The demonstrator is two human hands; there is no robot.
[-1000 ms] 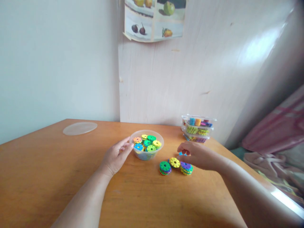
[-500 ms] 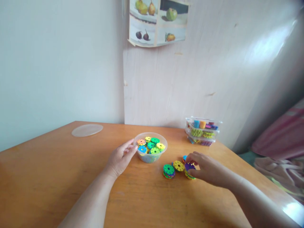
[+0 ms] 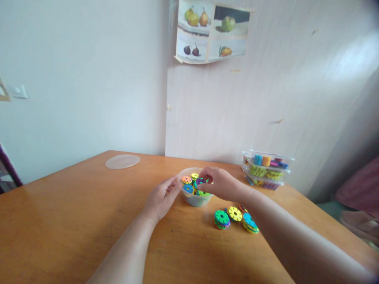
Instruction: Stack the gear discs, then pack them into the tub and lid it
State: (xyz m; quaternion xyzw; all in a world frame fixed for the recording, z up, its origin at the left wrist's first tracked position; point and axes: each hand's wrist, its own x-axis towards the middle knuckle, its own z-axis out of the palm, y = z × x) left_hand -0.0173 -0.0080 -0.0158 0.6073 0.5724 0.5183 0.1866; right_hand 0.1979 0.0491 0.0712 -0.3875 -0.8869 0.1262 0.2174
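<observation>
A clear round plastic bowl (image 3: 196,202) stands on the table, filled with flower-notched plastic discs in orange, yellow, green and blue. At its left side, my left hand (image 3: 161,199) grips the rim between thumb and fingers. Over the right part of the bowl is my right hand (image 3: 226,184), its thumb and fingers pinching a purple notched disc (image 3: 201,182) just above the others. In front and to the right of the bowl lie small stacks of discs, topped by a green disc (image 3: 222,216), a yellow disc (image 3: 235,213) and a blue disc (image 3: 249,220). My right forearm partly covers them.
A translucent round lid (image 3: 122,161) lies flat at the table's back left. Stacked clear boxes (image 3: 266,170) with colourful pieces stand at the back right. The wooden table (image 3: 103,221) meets the wall, where a sheet of fruit pictures (image 3: 211,33) hangs. Pink cloth is at the far right.
My right hand has moved left from the stacks to above the bowl, carrying the purple disc. A blue disc now tops the right stack. The left hand stays at the bowl; the view has shifted left.
</observation>
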